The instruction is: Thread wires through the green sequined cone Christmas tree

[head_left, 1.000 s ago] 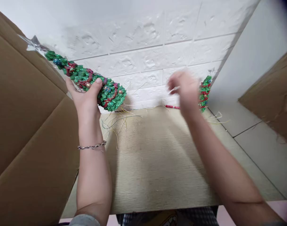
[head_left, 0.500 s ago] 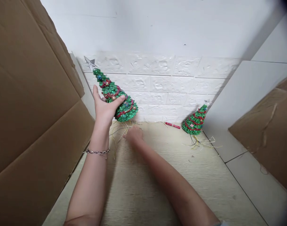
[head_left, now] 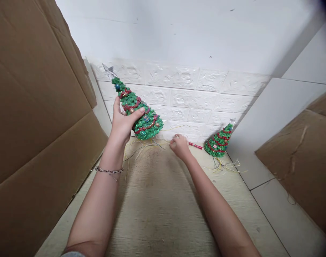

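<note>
A small green Christmas tree ornament [head_left: 145, 130], with red garlands, coloured baubles and a silver star, leans to the left in my left hand [head_left: 122, 123]. The thumb lies across its front and the other fingers go behind it. Thin yellow, white and dark wires [head_left: 137, 150] spread on the surface below its base. To the right, my right hand [head_left: 179, 146] is closed in a pinch close to the wall, where a thin pale wire runs to its fingertips. Its inner fingers are partly hidden.
A second, smaller-looking Christmas tree [head_left: 218, 142] leans at the right, with loose wires [head_left: 223, 165] under it. A red pen-like stick [head_left: 195, 145] lies near the white brick-patterned wall [head_left: 192, 100]. Cardboard [head_left: 40, 107] rises at the left, and more cardboard [head_left: 299, 160] at the right.
My right hand has moved right, from the wires under the held tree to a spot near the red stick. My left hand still holds the tree, and the view has shifted slightly.
</note>
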Motion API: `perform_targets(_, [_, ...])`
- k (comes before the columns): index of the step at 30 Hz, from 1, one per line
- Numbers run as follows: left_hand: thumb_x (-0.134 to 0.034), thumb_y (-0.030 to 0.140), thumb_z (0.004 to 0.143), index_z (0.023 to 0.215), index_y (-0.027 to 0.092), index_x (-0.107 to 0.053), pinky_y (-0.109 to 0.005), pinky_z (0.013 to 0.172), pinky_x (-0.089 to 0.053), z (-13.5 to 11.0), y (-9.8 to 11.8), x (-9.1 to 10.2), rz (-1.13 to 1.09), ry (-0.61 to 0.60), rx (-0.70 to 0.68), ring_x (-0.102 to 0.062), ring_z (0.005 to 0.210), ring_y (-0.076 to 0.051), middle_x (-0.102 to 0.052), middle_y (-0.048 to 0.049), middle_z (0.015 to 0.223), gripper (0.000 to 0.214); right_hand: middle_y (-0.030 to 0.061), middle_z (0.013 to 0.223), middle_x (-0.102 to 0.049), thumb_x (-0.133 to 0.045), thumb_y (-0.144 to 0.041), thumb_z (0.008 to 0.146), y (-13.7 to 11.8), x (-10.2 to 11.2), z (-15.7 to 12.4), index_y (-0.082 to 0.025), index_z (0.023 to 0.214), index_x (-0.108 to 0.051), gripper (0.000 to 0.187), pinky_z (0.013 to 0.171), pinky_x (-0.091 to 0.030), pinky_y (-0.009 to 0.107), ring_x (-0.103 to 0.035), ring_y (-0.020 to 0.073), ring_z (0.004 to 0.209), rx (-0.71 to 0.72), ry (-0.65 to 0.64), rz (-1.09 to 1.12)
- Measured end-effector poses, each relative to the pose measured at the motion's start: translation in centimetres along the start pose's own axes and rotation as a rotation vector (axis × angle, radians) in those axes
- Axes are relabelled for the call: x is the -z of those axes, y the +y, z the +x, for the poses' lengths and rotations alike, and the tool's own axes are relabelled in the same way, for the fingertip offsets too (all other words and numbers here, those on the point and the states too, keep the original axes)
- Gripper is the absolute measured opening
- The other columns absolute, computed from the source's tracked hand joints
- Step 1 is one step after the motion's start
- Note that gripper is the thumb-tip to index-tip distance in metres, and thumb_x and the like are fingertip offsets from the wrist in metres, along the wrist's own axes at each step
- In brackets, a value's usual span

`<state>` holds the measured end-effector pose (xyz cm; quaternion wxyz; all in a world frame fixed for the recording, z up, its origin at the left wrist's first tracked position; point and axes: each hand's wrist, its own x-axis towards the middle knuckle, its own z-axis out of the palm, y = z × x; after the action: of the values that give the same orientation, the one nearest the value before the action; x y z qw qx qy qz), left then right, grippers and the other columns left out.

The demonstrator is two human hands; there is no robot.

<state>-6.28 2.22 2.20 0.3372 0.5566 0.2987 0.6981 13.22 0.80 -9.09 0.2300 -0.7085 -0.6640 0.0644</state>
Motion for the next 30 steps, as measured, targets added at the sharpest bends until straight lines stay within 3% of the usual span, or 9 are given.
perform_targets(2, [-0.081, 0.032, 0.056, 0.110, 0.023, -0.052, -0.040, 0.089, -0.052, -0.3, 0.7, -0.2, -0.066, -0.014, 0.007, -0.062, 0.100, -0.025, -0.062, -0.0063, 0.102, 0.061, 0.0111, 0.134, -0.047, -0.050, -0.022, 0.080, 2.4, 1.4, 0.0, -0.018, 0.086, -0.069, 0.021, 0.103, -0.026, 0.046, -0.039, 0.0289, 0.124, 0.017, 0.167, 0.052])
perform_targets(5, [-0.079, 0.034, 0.059, 0.096, 0.019, -0.057, -0.041, 0.086, -0.053, -0.7, 1.5, -0.3, -0.129, -0.094, 0.059, -0.064, 0.093, -0.024, -0.063, -0.0060, 0.093, 0.046, 0.0115, 0.098, -0.062, -0.060, -0.022, 0.064, 5.5, 3.0, 0.3, -0.017, 0.062, -0.063, 0.007, 0.092, -0.035, 0.040, -0.051, 0.0276, 0.103, -0.171, 0.346, 0.410])
perform_targets(7, [-0.078, 0.037, 0.061, 0.089, 0.017, -0.059, -0.042, 0.083, -0.054, -0.9, 1.7, -0.4, -0.150, -0.183, 0.129, -0.065, 0.087, -0.024, -0.065, -0.0068, 0.089, 0.039, 0.0059, 0.067, -0.058, -0.057, -0.025, 0.061, 6.9, 3.8, 0.5, -0.017, 0.054, -0.057, 0.011, 0.075, -0.040, 0.034, -0.054, 0.0222, 0.078, -0.261, 0.365, 0.552])
perform_targets(10, [-0.077, 0.038, 0.061, 0.086, 0.016, -0.062, -0.041, 0.080, -0.055, -1.3, 1.7, -0.7, -0.181, -0.305, 0.253, -0.066, 0.083, -0.023, -0.067, -0.0072, 0.088, 0.037, -0.0032, 0.046, -0.042, -0.052, -0.032, 0.062, 7.6, 4.6, 0.7, -0.018, 0.052, -0.050, 0.016, 0.053, -0.035, 0.025, -0.042, 0.0120, 0.050, -0.272, 0.318, 0.732])
perform_targets(13, [-0.080, 0.035, 0.059, 0.085, 0.015, -0.064, -0.037, 0.078, -0.055, -2.0, 1.4, -1.4, -0.199, -0.444, 0.387, -0.066, 0.078, -0.021, -0.069, -0.0063, 0.085, 0.037, -0.0052, 0.046, -0.043, -0.052, -0.035, 0.061, 6.6, 5.0, 0.6, -0.019, 0.056, -0.047, 0.017, 0.044, -0.032, 0.021, -0.036, 0.0073, 0.041, -0.236, 0.219, 0.965])
perform_targets(17, [-0.080, 0.034, 0.058, 0.084, 0.013, -0.067, -0.037, 0.081, -0.053, -3.1, 0.8, -2.5, -0.185, -0.692, 0.531, -0.066, 0.078, -0.020, -0.070, -0.0074, 0.083, 0.037, 0.0011, 0.063, -0.061, -0.058, -0.034, 0.059, 3.7, 5.4, 0.0, -0.019, 0.064, -0.050, 0.017, 0.050, -0.044, 0.021, -0.051, 0.0082, 0.049, -0.193, 0.080, 1.204])
perform_targets(20, [-0.080, 0.034, 0.058, 0.084, 0.012, -0.067, -0.037, 0.084, -0.050, -3.8, 0.4, -3.3, -0.162, -0.839, 0.579, -0.066, 0.082, -0.021, -0.070, -0.0084, 0.083, 0.036, 0.0015, 0.067, -0.064, -0.065, -0.032, 0.058, 1.9, 5.5, -0.6, -0.019, 0.065, -0.053, 0.019, 0.053, -0.047, 0.021, -0.054, 0.0086, 0.054, -0.140, -0.016, 1.334])
perform_targets(24, [-0.081, 0.037, 0.055, 0.087, 0.011, -0.067, -0.037, 0.083, -0.048, -4.2, 0.0, -3.8, -0.154, -0.905, 0.630, -0.065, 0.083, -0.022, -0.070, -0.0099, 0.086, 0.043, -0.0030, 0.060, -0.059, -0.071, -0.031, 0.057, 0.8, 5.4, -1.1, -0.017, 0.064, -0.059, 0.020, 0.053, -0.043, 0.018, -0.050, 0.0061, 0.053, -0.030, -0.088, 1.469])
perform_targets(30, [-0.080, 0.043, 0.056, 0.089, 0.012, -0.067, -0.036, 0.082, -0.049, -4.4, -0.4, -3.9, -0.197, -0.913, 0.708, -0.065, 0.084, -0.022, -0.070, -0.0108, 0.089, 0.047, -0.0024, 0.072, -0.063, -0.073, -0.031, 0.058, 0.9, 5.1, -1.1, -0.017, 0.074, -0.063, 0.023, 0.058, -0.044, 0.019, -0.055, 0.0081, 0.063, -0.073, -0.105, 1.462])
